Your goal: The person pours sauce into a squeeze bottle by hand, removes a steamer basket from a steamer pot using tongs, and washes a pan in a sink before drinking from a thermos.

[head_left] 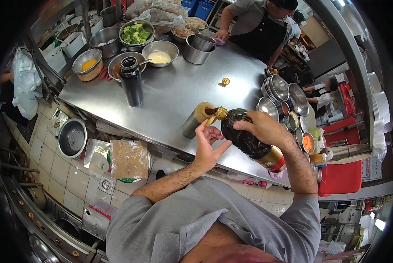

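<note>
Steel counter [183, 90], bottle [254, 147] in right hand [263, 127]

The right hand [264, 127] hides part of the dark bottle [254, 148], its label [273, 158] too blurred to read.

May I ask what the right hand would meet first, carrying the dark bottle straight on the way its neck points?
The right hand would likely bring the dark bottle against the yellow-topped container first; whether they touch now is hard to tell.
</note>
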A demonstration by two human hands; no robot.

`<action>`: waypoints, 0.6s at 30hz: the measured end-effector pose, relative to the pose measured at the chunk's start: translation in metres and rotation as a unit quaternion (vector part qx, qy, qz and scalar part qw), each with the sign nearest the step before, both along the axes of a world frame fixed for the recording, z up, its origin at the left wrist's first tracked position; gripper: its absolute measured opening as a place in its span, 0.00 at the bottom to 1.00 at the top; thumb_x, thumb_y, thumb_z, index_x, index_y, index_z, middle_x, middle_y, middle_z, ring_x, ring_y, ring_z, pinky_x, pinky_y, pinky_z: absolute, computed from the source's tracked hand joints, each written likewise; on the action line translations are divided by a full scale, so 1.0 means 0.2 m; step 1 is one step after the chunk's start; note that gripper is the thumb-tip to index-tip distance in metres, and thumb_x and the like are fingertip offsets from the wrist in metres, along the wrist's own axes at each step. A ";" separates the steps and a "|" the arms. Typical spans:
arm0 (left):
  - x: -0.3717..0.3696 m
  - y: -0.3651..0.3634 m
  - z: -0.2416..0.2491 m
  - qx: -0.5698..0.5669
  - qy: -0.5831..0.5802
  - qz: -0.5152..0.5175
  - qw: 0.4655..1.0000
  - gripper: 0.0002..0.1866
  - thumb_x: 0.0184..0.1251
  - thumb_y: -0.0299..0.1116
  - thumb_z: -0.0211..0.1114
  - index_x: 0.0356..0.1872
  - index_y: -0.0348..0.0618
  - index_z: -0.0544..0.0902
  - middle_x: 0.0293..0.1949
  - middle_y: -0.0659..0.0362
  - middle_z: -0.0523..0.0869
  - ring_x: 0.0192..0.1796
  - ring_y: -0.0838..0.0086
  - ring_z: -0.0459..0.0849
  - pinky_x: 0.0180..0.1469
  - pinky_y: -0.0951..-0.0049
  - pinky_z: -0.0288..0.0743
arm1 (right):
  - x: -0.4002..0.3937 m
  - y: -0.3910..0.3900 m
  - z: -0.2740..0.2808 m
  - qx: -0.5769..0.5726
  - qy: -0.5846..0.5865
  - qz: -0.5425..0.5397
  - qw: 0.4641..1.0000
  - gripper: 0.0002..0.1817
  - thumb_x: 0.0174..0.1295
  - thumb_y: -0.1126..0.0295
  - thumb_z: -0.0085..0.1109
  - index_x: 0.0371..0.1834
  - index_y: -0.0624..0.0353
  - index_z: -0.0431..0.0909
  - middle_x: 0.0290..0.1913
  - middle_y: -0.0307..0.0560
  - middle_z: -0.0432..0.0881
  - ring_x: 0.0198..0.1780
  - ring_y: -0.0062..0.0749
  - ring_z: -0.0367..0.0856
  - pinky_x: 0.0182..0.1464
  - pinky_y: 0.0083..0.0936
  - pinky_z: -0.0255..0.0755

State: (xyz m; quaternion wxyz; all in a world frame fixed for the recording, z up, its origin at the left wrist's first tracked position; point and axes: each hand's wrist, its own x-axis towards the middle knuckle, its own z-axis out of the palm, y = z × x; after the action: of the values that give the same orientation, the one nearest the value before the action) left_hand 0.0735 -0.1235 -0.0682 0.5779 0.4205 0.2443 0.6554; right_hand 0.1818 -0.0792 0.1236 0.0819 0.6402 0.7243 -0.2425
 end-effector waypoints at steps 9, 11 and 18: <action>0.00 0.00 0.00 0.001 0.000 0.006 1.000 0.43 0.51 0.23 0.69 0.61 0.40 0.47 0.42 0.56 0.67 0.43 0.74 0.72 0.51 0.73 0.69 | 0.02 0.01 -0.02 0.003 -0.009 0.008 1.000 0.27 0.59 0.50 0.55 0.37 0.70 0.77 0.27 0.57 0.80 0.31 0.37 0.82 0.34 0.31 0.73; 0.00 0.00 0.01 -0.003 -0.002 0.003 1.000 0.43 0.51 0.23 0.69 0.61 0.40 0.47 0.42 0.56 0.67 0.43 0.74 0.72 0.52 0.73 0.69 | 0.03 0.01 -0.02 0.005 -0.006 0.010 1.000 0.27 0.59 0.50 0.56 0.37 0.70 0.77 0.27 0.57 0.80 0.31 0.37 0.82 0.35 0.31 0.72; 0.00 0.00 0.00 -0.005 -0.003 0.002 1.000 0.43 0.51 0.23 0.69 0.61 0.40 0.46 0.42 0.56 0.67 0.44 0.74 0.72 0.52 0.73 0.69 | 0.01 0.00 -0.01 0.002 0.005 0.009 1.000 0.27 0.59 0.49 0.55 0.37 0.71 0.76 0.27 0.58 0.80 0.31 0.37 0.81 0.35 0.31 0.72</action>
State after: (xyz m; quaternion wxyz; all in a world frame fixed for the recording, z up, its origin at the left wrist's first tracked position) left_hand 0.0740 -0.1241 -0.0688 0.5795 0.4155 0.2465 0.6564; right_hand 0.1840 -0.0784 0.1219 0.0795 0.6326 0.7310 -0.2431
